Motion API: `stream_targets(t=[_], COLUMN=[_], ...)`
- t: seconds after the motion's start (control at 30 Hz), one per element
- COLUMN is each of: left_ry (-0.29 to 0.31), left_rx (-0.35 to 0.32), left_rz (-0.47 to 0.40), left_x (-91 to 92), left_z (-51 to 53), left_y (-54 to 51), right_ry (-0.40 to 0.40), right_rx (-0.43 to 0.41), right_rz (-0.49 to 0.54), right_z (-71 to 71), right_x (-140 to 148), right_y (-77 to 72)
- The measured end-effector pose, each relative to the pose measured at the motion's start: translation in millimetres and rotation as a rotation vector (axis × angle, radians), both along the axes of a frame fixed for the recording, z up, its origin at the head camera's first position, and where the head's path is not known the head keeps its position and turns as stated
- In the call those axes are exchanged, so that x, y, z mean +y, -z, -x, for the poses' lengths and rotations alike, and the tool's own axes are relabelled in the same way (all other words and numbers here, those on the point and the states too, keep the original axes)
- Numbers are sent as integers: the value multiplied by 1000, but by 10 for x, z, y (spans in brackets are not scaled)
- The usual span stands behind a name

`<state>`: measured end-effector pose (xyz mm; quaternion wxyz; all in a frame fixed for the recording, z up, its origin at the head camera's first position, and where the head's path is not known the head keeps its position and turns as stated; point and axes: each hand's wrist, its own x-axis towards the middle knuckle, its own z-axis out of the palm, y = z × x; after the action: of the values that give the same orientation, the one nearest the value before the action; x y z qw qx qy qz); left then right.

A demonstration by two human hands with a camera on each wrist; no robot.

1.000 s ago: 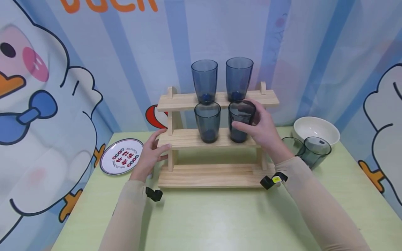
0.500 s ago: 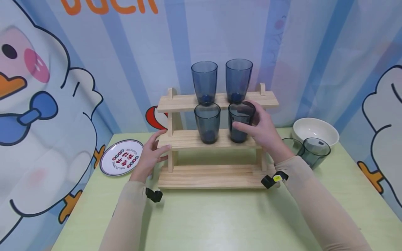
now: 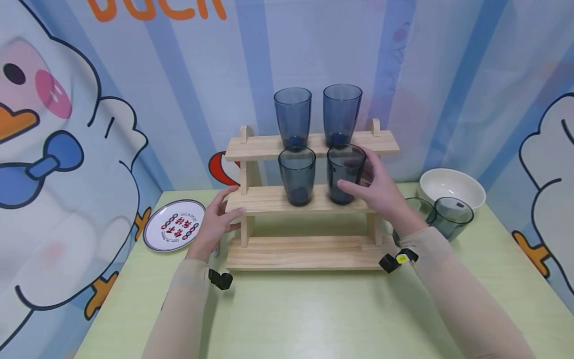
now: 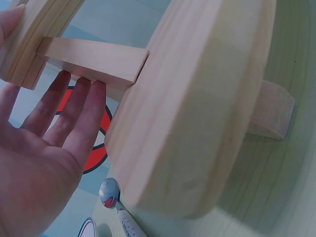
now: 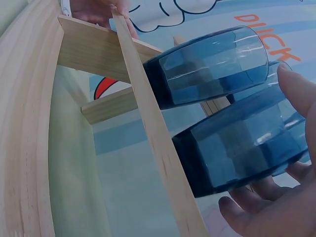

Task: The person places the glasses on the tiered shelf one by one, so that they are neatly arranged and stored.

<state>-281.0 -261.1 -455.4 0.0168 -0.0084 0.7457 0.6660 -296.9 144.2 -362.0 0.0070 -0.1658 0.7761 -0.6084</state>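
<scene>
In the head view, a wooden three-tier rack [image 3: 300, 253] stands on the table [image 3: 300, 309]; the right hand [image 3: 383, 192] lies with thumb and fingers parted around the front right tumbler [image 3: 344, 168], upright on the middle board, while the left hand [image 3: 214, 224] grips the rack's left end. The front left tumbler [image 3: 298, 174] stands beside it, two top-board tumblers [image 3: 293, 117] behind; a plate [image 3: 175, 227] lies left, a white bowl [image 3: 448, 185] right. In the left wrist view, fingertips [image 4: 97, 94] touch an upright [image 4: 98, 57] near a spoon [image 4: 124, 218]. In the right wrist view, whether the loose fingers [image 5: 232, 210] touch glass is unclear
</scene>
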Motion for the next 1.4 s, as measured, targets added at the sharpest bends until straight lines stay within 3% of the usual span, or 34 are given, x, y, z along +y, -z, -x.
stream_targets(t=[0.13, 0.37, 0.63, 0.9, 1.17, 1.4], left_ry=[0, 2, 6, 5, 1, 7], left_rx=[-4, -12, -14, -1, 7, 4], left_rz=[6, 9, 6, -8, -10, -16], left_x=[-2, -10, -13, -4, 1, -4], left_z=[-2, 7, 13, 2, -9, 5], left_y=[5, 12, 23, 4, -5, 2], right_ry=[3, 5, 118, 176, 237, 272], right_rx=[-5, 61, 111, 131, 158, 113], right_rz=[-15, -41, -113, -214, -247, -312], right_z=[-69, -168, -236, -326, -372, -397], right_x=[104, 366, 766, 1179, 1491, 1758], right_y=[-21, -39, -22, -24, 65, 183])
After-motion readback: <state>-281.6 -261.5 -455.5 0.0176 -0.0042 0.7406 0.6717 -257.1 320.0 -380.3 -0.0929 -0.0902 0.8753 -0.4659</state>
